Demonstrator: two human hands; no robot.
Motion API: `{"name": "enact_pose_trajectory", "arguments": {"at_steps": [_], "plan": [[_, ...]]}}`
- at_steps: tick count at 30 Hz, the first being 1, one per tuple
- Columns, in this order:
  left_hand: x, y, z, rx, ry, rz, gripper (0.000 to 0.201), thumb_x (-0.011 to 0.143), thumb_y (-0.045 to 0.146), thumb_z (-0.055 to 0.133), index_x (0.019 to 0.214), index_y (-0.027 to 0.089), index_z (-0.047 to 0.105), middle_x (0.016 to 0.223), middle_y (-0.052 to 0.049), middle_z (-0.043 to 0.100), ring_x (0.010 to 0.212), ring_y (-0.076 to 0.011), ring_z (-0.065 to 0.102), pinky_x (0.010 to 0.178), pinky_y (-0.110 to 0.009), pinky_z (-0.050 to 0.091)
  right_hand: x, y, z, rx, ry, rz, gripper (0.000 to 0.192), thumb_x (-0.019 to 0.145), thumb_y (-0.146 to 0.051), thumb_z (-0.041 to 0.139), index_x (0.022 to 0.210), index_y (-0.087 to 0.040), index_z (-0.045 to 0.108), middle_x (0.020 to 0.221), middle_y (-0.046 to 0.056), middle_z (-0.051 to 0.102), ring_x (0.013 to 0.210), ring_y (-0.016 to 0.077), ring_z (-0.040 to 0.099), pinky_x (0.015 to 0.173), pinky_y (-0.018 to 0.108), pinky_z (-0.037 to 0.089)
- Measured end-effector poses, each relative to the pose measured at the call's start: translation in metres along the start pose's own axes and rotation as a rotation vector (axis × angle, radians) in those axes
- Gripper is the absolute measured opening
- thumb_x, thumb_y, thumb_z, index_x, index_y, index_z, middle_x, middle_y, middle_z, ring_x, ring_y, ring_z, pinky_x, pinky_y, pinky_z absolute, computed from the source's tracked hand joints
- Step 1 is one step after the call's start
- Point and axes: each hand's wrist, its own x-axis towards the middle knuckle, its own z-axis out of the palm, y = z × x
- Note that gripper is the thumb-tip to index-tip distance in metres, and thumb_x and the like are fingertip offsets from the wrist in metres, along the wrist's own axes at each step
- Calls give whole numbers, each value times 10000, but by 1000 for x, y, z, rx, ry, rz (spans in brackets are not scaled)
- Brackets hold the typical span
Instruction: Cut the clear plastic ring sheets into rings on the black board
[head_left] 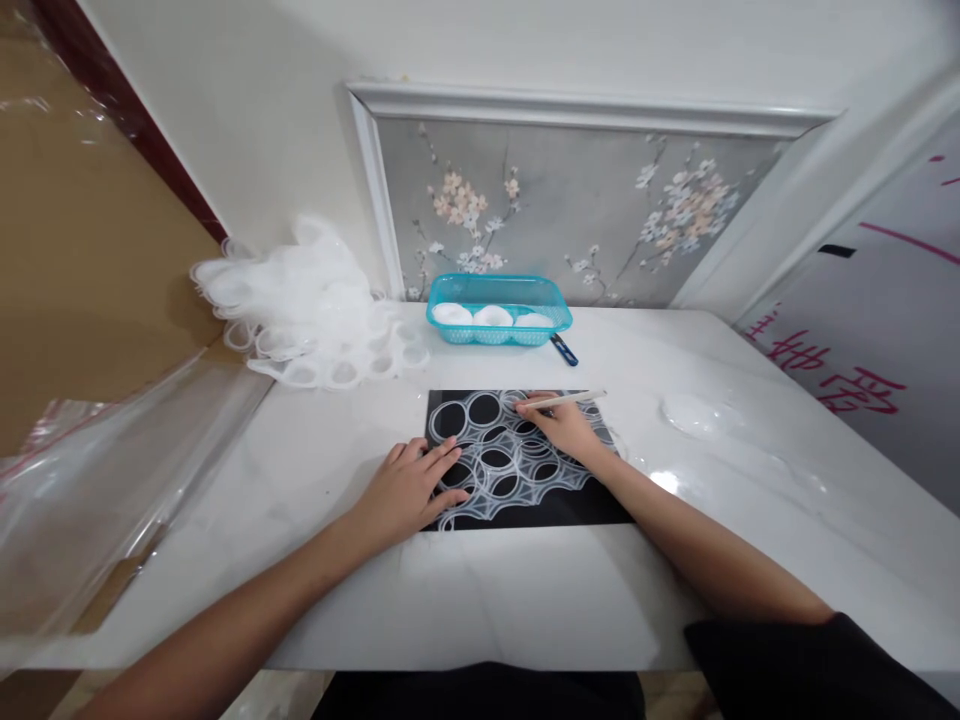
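On the table lies a black mat (555, 508), and over it a thin, see-through white sheet (525, 462) with several round holes. My left hand (405, 488) rests flat at the mat's left side, its fingers spread over the sheet's edge. Near the sheet's far edge, my right hand (564, 425) is closed round a slim pale pen-like tool (566, 399). The tool slants, its left end close to a hole; I cannot make out its tip.
At the back stands a turquoise plastic basket (499, 283) with white round pieces inside. A dark blue cutter knife (565, 350) lies beside it. Holed white offcuts (315, 300) are heaped at the back left. Clear plastic wrapping (135, 470) covers cardboard (97, 230) on the left.
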Motion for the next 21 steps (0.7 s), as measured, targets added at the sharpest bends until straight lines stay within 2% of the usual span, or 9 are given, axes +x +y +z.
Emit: {"name": "enact_pose_trajectory", "arguments": {"at_steps": [3, 6, 8, 10, 12, 14, 18, 21], "plan": [[-1, 0, 0, -4, 5, -1, 577, 951, 591, 313, 1371, 232, 480, 1443, -19, 427, 1122, -273, 419, 929, -412, 369, -5, 2, 4, -112, 9, -82, 273, 888, -403, 530, 933, -237, 742, 1047, 64, 701, 1091, 264, 603, 909, 416, 492], [-2, 0, 0, 15, -14, -3, 613, 928, 624, 340, 1383, 232, 462, 1453, -14, 412, 1144, -284, 415, 939, -409, 351, -3, 2, 1, -343, -59, -320, 259, 913, -257, 483, 1023, -260, 718, 1042, 37, 709, 1150, 250, 565, 992, 439, 419], [-2, 0, 1, 24, -30, -4, 669, 898, 661, 366, 1394, 220, 446, 1463, -13, 398, 1158, -291, 409, 950, -406, 338, 10, 0, -10, -493, -97, -442, 301, 873, -167, 503, 1083, -267, 694, 1068, 33, 702, 1151, 260, 556, 1028, 477, 350], [-3, 0, 1, 23, -36, -5, 701, 882, 682, 374, 1401, 214, 437, 1469, -16, 388, 1160, -290, 409, 949, -403, 336, 27, -2, -29, -560, 50, -406, 304, 850, -148, 510, 1070, -242, 699, 1058, 56, 702, 1098, 270, 569, 992, 487, 350], [-4, 0, 0, 18, -36, -6, 701, 884, 679, 375, 1405, 214, 432, 1473, -17, 382, 1156, -283, 412, 944, -398, 339, 42, -3, -48, -535, 360, -259, 264, 886, -219, 482, 992, -201, 723, 982, 88, 712, 1013, 271, 581, 912, 465, 389], [-5, -1, 0, 14, -39, -7, 699, 883, 673, 389, 1404, 209, 433, 1474, -18, 379, 1156, -280, 413, 945, -398, 341, 47, -1, -63, -507, 542, -195, 291, 909, -303, 465, 951, -191, 731, 909, 93, 712, 969, 267, 574, 876, 450, 394], [-4, -4, -1, 10, -36, -11, 661, 888, 644, 425, 1395, 219, 447, 1461, -26, 401, 1156, -284, 424, 937, -398, 348, 32, 12, -75, -491, 564, -196, 314, 910, -357, 466, 946, -203, 737, 847, 96, 699, 941, 259, 570, 859, 438, 398], [-4, -6, -1, 9, -28, -13, 641, 896, 629, 428, 1391, 223, 451, 1451, -35, 416, 1161, -285, 427, 936, -403, 352, 26, 21, -80, -396, 687, -97, 339, 908, -382, 466, 963, -184, 736, 888, 111, 704, 942, 267, 568, 844, 442, 428]]}}
